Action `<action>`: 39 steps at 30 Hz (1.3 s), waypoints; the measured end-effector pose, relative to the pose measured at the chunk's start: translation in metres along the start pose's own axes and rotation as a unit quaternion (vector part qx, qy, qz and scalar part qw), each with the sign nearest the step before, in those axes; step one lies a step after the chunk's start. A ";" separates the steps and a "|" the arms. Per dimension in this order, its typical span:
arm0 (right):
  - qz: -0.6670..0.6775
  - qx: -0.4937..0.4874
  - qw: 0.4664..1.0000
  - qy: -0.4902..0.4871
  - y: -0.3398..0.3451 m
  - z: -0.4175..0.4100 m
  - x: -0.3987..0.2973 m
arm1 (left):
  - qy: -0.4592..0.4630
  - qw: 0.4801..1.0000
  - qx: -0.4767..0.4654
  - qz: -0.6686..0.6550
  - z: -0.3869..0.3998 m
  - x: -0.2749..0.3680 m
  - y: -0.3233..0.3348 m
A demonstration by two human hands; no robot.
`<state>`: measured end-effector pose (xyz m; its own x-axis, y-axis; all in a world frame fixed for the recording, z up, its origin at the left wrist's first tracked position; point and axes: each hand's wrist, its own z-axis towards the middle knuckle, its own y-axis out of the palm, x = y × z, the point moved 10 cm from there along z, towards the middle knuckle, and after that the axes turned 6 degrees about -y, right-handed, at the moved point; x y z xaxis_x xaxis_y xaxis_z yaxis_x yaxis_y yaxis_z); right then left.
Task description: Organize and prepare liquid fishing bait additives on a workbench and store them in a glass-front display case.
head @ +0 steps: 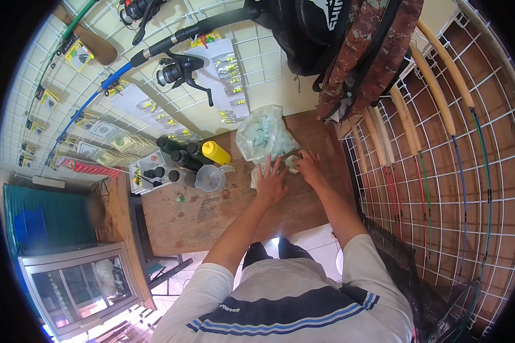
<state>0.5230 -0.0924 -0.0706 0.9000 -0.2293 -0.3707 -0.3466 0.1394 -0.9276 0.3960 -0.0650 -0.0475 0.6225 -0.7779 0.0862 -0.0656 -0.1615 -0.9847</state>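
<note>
On the wooden table [189, 223] a clear plastic bag [266, 133] holds pale green pieces. My left hand [272, 182] lies with its fingers spread at the bag's near edge, over a second, smaller crumpled bag [255, 176]; whether it grips anything is hidden. My right hand [309, 167] is beside it, its fingertips on a small pale plastic bundle [291, 163]; its grip is not plain. Left of my hands stands a clear measuring jug [210, 178] with a handle. A yellow squeeze bottle [216, 152] and several dark bottles [186, 160] stand behind the jug.
A small green-and-white item [180, 199] lies left on the table. A white box [148, 173] holds small things. Fishing reels [178, 73] and tackle packets [229, 77] hang on the wall grid. Bags [347, 55] hang above the far right corner; rods [437, 90] line the right grid.
</note>
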 end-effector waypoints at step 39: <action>0.335 0.032 0.937 -0.096 -0.026 0.016 -0.121 | -0.143 0.972 0.136 -0.127 -0.109 -0.100 -0.054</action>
<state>0.4272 -0.0525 -0.0006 0.5193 0.1068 -0.8479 -0.8395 0.2492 -0.4828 0.2524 -0.0444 0.0136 0.7856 -0.5268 0.3245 0.3027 -0.1302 -0.9442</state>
